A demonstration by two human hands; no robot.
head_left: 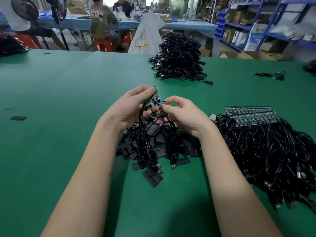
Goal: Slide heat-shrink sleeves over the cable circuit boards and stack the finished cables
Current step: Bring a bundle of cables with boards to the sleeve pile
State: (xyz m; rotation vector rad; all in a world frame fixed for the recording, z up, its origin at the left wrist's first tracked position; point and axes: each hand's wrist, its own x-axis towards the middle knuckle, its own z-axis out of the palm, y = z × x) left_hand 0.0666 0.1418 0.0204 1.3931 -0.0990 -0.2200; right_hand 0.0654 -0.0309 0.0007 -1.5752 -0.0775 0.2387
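A few green boards [152, 98] are being gripped up high by the left hand [131, 106] — so a black sleeve [164, 101], being pinched by the right hand [183, 113], can go on.

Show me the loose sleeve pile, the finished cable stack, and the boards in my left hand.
heat-shrink sleeve pile [159, 139], head view, middle of the heap.
finished cable stack [179, 57], head view, centre.
circuit boards [156, 94], head view, upper board's face.

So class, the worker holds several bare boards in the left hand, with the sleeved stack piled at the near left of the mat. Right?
Not quite. The head view shows the sleeved stack at the far right of the mat, not near left. The left hand does hold several bare boards.
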